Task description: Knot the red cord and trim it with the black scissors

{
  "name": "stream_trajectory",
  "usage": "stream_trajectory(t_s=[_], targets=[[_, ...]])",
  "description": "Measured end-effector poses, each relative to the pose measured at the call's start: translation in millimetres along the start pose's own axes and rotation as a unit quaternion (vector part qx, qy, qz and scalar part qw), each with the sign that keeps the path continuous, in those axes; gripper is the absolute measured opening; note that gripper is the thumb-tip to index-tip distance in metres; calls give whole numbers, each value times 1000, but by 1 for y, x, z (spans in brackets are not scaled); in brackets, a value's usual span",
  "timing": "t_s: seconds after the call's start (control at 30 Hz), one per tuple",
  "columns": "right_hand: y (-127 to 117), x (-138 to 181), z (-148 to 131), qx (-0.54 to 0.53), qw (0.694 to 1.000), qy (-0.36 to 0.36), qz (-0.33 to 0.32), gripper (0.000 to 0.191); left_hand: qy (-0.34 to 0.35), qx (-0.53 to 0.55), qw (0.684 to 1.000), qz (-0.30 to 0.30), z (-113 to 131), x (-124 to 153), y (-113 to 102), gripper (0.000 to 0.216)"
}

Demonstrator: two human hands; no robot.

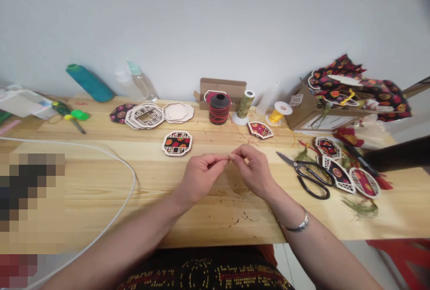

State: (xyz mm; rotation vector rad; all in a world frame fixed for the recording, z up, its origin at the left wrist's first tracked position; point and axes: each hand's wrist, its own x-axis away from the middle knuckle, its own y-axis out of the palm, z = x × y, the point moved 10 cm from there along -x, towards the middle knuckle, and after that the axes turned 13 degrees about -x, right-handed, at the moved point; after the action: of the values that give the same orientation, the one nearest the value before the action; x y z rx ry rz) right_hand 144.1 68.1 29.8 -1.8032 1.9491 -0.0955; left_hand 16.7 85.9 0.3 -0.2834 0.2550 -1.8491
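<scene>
Nearest you, your two forearms reach in over the front edge of the wooden table [101, 182], a silver bracelet [297, 226] on your right wrist. Your left hand [199, 176] and right hand [253, 169] meet above the middle of the tabletop, fingertips almost touching. Both hands have thumb and forefinger closed in a pinch, and a thin red thread [229, 158] sits right between the two pinches, barely showing in the small gap; how much of it runs inside either hand you cannot tell.

Short thread clippings lie scattered on the wood just below your hands. To your right, black scissors [311, 176] lie open on the table, beside a cluster of finished fabric-and-wood ornaments [349, 176]. To your left, a white cable [127, 169] loops across the surface.

Beyond your fingers lies a single octagonal ornament [177, 142]. Further back stand a spool of red thread [219, 109], a gold-green spool [244, 105] and a yellow spool [278, 113], with a stack of wooden lattice frames [146, 116] to the left and a cardboard box [309, 111] of patterned fabric to the right, by the wall.
</scene>
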Motion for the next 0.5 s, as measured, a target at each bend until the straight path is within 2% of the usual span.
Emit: stream_trajectory(t_s=[0.07, 0.2, 0.33, 0.4, 0.5], targets=[[-6, -2, 3, -13, 1000, 2, 28, 18, -37, 34, 999, -7, -7, -3, 1, 12], [-31, -7, 17, -60, 990, 35, 126, 24, -124, 101, 987, 1, -25, -4, 1, 14], [-54, -12, 14, -115, 977, 50, 175, 38, -154, 153, 976, -7, -32, -3, 4, 18], [-67, -11, 4, -92, 980, 49, 168, 38, -155, 171, 973, -15, -32, -3, 5, 20], [-86, -3, -3, 61, 991, 72, 99, 31, -150, 192, 969, -25, -30, -4, 6, 24]])
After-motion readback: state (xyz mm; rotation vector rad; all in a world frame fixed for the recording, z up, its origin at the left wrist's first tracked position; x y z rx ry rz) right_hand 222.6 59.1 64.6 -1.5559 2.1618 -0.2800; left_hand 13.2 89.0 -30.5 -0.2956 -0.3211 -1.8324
